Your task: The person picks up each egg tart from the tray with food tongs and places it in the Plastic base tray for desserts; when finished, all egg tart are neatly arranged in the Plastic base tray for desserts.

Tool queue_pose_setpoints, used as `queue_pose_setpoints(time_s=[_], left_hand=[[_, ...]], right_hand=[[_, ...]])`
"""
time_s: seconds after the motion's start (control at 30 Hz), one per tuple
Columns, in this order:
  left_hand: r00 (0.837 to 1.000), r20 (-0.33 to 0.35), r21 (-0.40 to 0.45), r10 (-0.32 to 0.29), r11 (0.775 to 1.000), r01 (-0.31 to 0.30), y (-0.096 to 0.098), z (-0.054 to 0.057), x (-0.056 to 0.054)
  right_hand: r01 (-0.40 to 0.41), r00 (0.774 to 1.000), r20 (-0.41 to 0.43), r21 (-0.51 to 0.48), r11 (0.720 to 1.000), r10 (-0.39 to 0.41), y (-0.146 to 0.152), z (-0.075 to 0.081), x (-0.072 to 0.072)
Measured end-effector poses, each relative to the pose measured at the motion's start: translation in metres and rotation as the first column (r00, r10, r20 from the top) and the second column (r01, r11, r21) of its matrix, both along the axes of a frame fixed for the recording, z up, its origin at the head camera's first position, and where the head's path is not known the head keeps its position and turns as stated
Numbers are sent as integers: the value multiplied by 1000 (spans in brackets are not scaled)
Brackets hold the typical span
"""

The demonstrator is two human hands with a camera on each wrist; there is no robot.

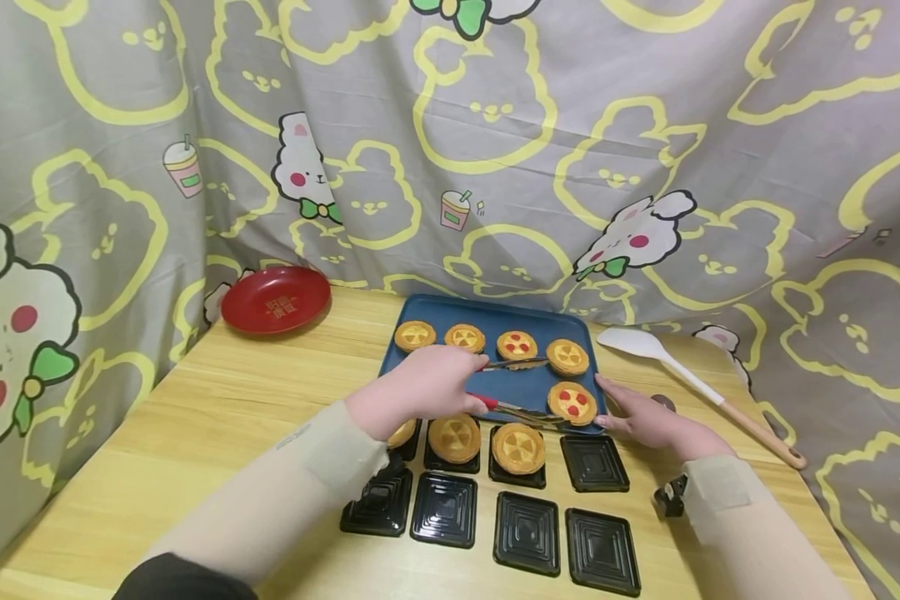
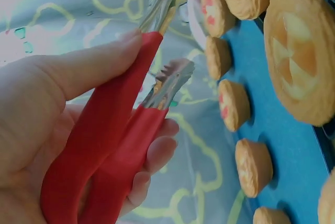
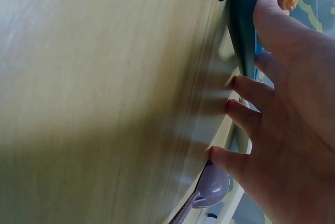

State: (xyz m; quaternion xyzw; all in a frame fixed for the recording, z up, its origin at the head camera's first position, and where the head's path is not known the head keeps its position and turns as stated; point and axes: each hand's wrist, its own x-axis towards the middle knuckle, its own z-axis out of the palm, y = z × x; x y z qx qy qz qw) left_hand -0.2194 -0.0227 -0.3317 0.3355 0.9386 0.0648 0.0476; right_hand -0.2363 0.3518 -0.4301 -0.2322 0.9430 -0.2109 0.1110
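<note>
My left hand (image 1: 438,379) holds tongs (image 2: 128,114) by their red handles, thumb on one arm and fingers on the other. The metal arms stand apart over the blue tray (image 1: 495,311), with no tart pinched between them. The lower tip is beside a tart with red pieces (image 1: 572,403); the upper one points at a plain yellow tart (image 1: 567,357). My right hand (image 1: 648,421) touches the tray's near right corner, thumb at the rim and the other fingers spread along the outer side. Several more tarts (image 1: 517,345) sit in the tray's back row.
In front of the tray stand black square bases (image 1: 595,462); some carry tarts (image 1: 518,448), others are bare. A red plate (image 1: 276,300) lies at the back left. On the right are a white spatula (image 1: 693,379) with a wooden handle and a greyish spoon (image 3: 213,185). Patterned cloth (image 1: 487,167) hangs behind.
</note>
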Motion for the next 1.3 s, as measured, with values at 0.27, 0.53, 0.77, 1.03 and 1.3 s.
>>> queue_pose_setpoints(time_s=[0.27, 0.53, 0.77, 1.03, 1.3], left_hand=[[999, 32, -15, -9, 1000, 9, 35, -11, -18], [998, 11, -40, -57, 998, 57, 53, -20, -22], [998, 48, -13, -42, 999, 43, 53, -25, -24], [995, 70, 18, -66, 998, 65, 46, -15, -12], [981, 44, -7, -191, 981, 192, 52, -13, 10]], right_hand=[[-20, 1000, -6, -1, 1000, 20, 1, -1, -1], [-8, 1000, -7, 12, 1000, 8, 3, -1, -1], [-5, 1000, 1, 7, 1000, 5, 1, -1, -1], [-36, 999, -36, 6, 999, 36, 1, 1, -2], [-39, 998, -52, 25, 999, 40, 1, -2, -3]])
